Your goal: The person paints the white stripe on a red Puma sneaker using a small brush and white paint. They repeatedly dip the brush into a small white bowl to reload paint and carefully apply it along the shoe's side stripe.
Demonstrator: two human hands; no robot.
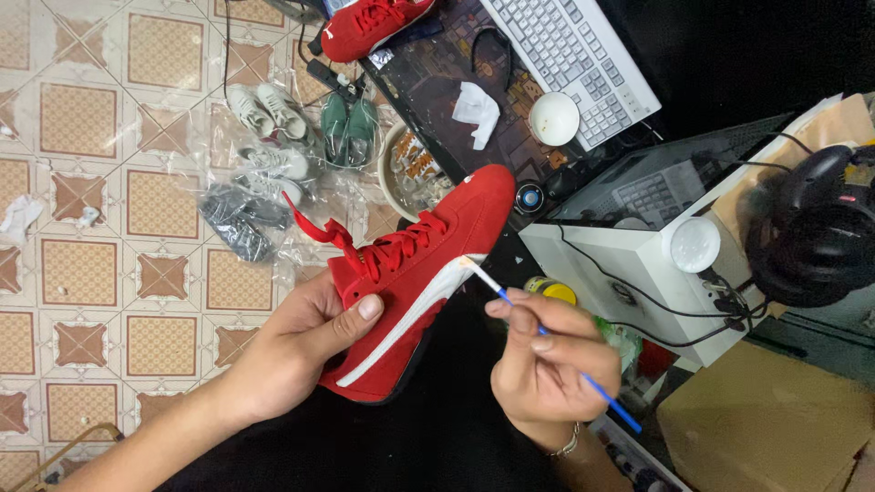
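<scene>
Above a dark lap, left hand (pixel 305 342) clamps the red sneaker (pixel 419 273) at its heel end, thumb pressed on the side panel. Right hand (pixel 547 360) pinches a thin blue brush (pixel 547 335), tip on the white stripe (pixel 428 305). Shoe looks light, upper soft, sole firmer; heel grip seems steadiest. Patterned tile floor (pixel 137 228) holds 3 or more bagged pairs (pixel 264 173). Cluttered desk (pixel 437 73): keyboard (pixel 574 59), 1 white cup (pixel 554 118).

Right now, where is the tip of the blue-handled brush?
In the head view, the brush, held in the right hand, has its tip on the white stripe of the red shoe, which the left hand grips centre-frame.
</scene>
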